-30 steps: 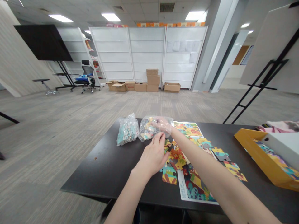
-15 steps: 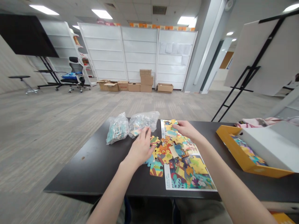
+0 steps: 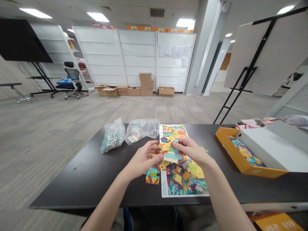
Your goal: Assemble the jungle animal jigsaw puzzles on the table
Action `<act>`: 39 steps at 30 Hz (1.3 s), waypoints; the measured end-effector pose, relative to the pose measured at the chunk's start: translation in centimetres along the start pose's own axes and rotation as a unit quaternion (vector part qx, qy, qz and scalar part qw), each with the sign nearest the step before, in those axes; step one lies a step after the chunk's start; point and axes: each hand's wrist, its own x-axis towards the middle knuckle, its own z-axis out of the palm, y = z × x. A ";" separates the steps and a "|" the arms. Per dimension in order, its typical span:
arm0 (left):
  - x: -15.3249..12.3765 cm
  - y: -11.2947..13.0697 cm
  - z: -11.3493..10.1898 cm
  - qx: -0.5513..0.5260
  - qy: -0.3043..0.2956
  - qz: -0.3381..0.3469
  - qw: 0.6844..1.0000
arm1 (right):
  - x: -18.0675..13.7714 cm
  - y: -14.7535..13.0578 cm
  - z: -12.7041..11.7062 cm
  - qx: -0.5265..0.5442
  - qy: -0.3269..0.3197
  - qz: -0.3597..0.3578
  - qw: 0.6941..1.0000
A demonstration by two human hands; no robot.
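My right hand (image 3: 191,150) pinches a few joined jigsaw puzzle pieces (image 3: 171,156), coloured yellow, pale blue and cream, above the middle of the printed puzzle sheet (image 3: 164,189). Close by on the left is my left hand (image 3: 145,158), its thumb and fingers apart at the left edge of the held pieces; whether it touches them is unclear. Loose puzzle pieces (image 3: 152,175) lie under and beside the hands, partly over the sheet. The sheet bears a colourful animal picture, partly covered by the pieces and my right hand.
Two clear plastic bags, one with puzzle pieces (image 3: 113,136) and another beside it (image 3: 141,130), rest at the table's far left. An orange box (image 3: 255,168) with a white lid or tray (image 3: 267,147) stands right on the black table (image 3: 96,179). Cloth (image 3: 252,123) lies behind it.
My right hand has brought the joined pieces nearer from the sheet's far end, uncovering the picture there. My left hand has come down beside them. The view has shifted slightly right.
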 end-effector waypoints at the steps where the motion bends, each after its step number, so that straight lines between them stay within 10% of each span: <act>1: 0.1 0.0 0.3 -0.052 -0.030 -0.019 0.998 | 0.0 -0.1 0.4 0.007 -0.004 -0.007 1.000; 22: 1.2 -1.4 1.1 -0.089 0.021 -0.058 0.994 | -0.7 0.7 -1.5 0.110 0.173 -0.010 0.979; 39: 0.9 -0.9 0.3 -0.114 0.003 -0.091 0.989 | -2.3 1.2 -2.7 -0.144 -0.004 0.016 0.989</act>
